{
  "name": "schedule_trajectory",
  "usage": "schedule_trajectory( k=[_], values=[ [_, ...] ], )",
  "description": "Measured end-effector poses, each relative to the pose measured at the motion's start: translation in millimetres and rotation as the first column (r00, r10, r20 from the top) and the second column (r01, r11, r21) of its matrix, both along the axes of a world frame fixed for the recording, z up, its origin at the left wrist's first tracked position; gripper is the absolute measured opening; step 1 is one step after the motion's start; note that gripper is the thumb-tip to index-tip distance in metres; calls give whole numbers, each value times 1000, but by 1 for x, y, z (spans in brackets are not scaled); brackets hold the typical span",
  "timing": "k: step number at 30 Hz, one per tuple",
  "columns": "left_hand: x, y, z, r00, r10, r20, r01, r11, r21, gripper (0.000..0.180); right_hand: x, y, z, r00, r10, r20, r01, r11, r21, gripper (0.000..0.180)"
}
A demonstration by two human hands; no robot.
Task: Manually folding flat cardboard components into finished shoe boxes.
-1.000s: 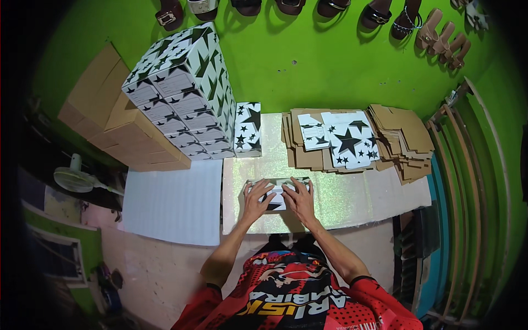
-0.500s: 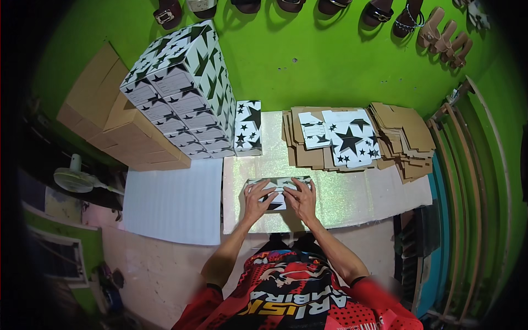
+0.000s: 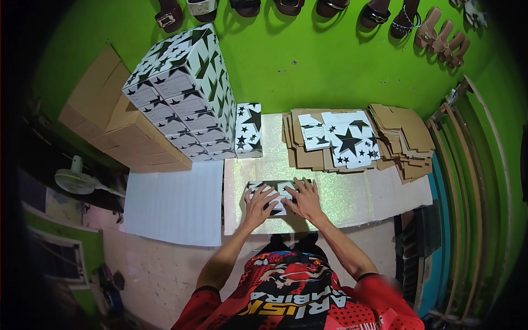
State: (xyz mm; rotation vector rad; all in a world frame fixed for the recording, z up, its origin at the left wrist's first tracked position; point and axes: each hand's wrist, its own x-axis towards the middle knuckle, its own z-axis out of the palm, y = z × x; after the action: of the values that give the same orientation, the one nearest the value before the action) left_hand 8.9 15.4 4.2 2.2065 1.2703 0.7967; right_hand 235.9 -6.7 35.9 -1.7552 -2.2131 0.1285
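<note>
A small white shoebox (image 3: 269, 187) with black stars lies on the pale shiny tabletop right in front of me. My left hand (image 3: 258, 204) rests over its left part, fingers spread across the top and thumb toward the front edge. On the right part lies my right hand (image 3: 303, 200), its fingers also apart and stretched toward the far edge. Both palms face down and touch the box. My hands hide much of its top and both ends, so I cannot tell whether its lid is fully down.
A tall stack of star-patterned shoeboxes (image 3: 192, 93) stands at the back left, with a single box (image 3: 248, 129) beside it. Brown cartons (image 3: 137, 137) lean left of these. Flattened brown cardboard (image 3: 404, 137) and a flat star-printed blank (image 3: 352, 140) lie back right. Sandals (image 3: 375, 17) hang along the green wall.
My hands have flattened and spread over the box top, after fingers bent along its upper panel. That panel now lies lower, toward the front. The view has shifted slightly.
</note>
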Motion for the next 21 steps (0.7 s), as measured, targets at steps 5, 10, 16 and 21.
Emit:
schedule_trajectory(
  k=[5, 10, 16, 21],
  values=[
    [-19, -18, -13, 998, -25, -61, 30, 996, 80, 24, -15, -51, -16, 1000, 26, -6, -26, 998, -65, 60],
    [-38, -35, -25, 970, 160, -185, -173, 983, -56, 33, -28, -74, -17, 963, 203, -176, -243, 938, -249, 64],
    [-24, -61, -28, 994, -98, -46, 77, 935, -347, 102, 6, -54, -4, 953, 304, 16, -284, 906, -313, 99],
    [-13, -74, -25, 958, -221, -182, 178, 958, -224, 102, 11, -59, -45, 942, 333, -43, -334, 910, -245, 84]
  ],
)
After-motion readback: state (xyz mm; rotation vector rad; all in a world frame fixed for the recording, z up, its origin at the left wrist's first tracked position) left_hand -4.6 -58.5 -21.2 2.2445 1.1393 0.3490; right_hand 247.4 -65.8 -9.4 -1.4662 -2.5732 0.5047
